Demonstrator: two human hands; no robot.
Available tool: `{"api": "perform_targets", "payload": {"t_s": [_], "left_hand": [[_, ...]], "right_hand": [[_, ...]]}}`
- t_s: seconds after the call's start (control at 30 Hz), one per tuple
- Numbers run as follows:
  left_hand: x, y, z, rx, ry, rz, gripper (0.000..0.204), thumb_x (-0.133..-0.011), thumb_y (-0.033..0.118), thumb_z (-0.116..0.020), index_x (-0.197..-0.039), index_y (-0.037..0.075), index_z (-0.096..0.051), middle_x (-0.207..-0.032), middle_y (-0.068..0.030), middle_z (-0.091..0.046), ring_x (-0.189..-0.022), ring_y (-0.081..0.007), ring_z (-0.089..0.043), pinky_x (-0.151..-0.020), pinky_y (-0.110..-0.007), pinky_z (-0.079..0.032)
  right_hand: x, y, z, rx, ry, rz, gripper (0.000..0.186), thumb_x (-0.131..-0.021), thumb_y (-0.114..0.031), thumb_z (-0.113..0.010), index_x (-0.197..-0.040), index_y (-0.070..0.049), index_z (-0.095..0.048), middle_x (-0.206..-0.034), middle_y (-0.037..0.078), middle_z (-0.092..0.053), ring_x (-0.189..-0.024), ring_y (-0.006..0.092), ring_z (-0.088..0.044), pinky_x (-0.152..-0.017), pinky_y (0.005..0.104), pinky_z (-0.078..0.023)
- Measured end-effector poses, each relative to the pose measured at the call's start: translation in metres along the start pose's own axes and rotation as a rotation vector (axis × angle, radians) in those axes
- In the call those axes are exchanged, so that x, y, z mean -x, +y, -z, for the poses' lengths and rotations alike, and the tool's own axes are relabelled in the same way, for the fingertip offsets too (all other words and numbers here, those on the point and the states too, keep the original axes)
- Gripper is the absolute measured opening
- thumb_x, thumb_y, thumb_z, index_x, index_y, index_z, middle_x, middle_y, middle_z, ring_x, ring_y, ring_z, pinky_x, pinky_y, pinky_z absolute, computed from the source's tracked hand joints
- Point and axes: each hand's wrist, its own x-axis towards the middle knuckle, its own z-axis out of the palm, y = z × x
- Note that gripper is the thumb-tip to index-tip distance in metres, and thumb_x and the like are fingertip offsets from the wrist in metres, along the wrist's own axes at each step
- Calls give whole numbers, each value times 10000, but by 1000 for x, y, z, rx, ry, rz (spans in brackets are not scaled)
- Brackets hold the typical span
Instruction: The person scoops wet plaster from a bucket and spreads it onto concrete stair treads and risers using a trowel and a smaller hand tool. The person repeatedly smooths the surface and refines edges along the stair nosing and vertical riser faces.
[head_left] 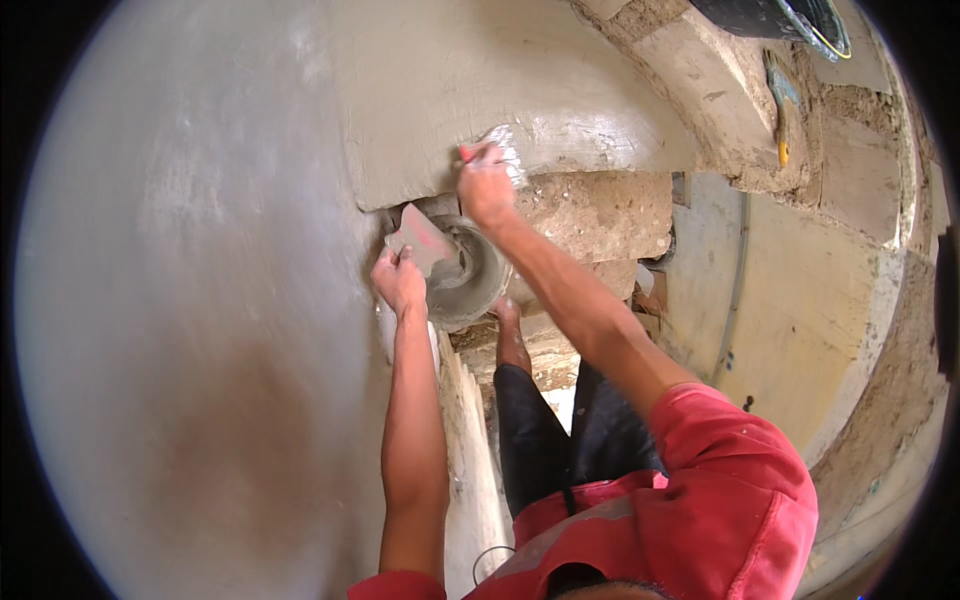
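My left hand (pixel 401 281) is closed on the edge of a flat, pale scraper plate (pixel 424 240) with a pinkish mark. The plate is tilted over the mouth of a round grey bucket (pixel 478 290), which has wet grey plaster inside. Higher up, my right hand (pixel 486 190) is wrapped round the red handle of a trowel (pixel 508 152). The trowel's smeared metal blade is at the lower edge of a smooth, wet plaster surface (pixel 560 90). Motion slightly blurs this hand, and the blade's full shape is hard to make out.
Rough, crumbly steps (pixel 600 215) lie below the plaster edge, and my bare foot is beside the bucket. A large smooth grey wall (pixel 200 300) fills the left. Toward the upper right are a brush (pixel 785 110) with a yellow-tipped handle and a dark bucket (pixel 765 15).
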Motion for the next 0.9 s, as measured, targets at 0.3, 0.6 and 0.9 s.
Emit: {"api": "perform_targets", "payload": {"t_s": [0.3, 0.6, 0.9], "left_hand": [[10, -18, 19, -95, 20, 116, 136, -938, 43, -685, -954, -92, -686, -842, -111, -723, -717, -148, -549, -693, -348, -476], [5, -16, -6, 1, -82, 140, 239, -959, 15, -603, -1135, -127, -681, -1007, -118, -717, -909, -170, -626, -853, -338, -485], [19, 27, -53, 26, 55, 52, 147, -966, 45, -647, -899, -84, -628, -823, -101, -671, -724, -173, -564, -680, -359, -456]], "right_hand": [[9, -136, 17, 116, -138, 332, 393, -994, -215, -553, -1170, 112, -682, -1158, 266, -613, -962, 348, -701, -775, 406, -610], [-25, -77, 33, -665, -180, -68, 437, -1021, -364, -609, -1032, 56, -728, -990, 288, -709, -956, 454, -706, -830, 529, -579], [-64, 143, 61, -579, -137, -419, 614, -1004, -520, -621, -942, 81, -735, -958, 308, -727, -913, 426, -729, -824, 514, -570]]}}
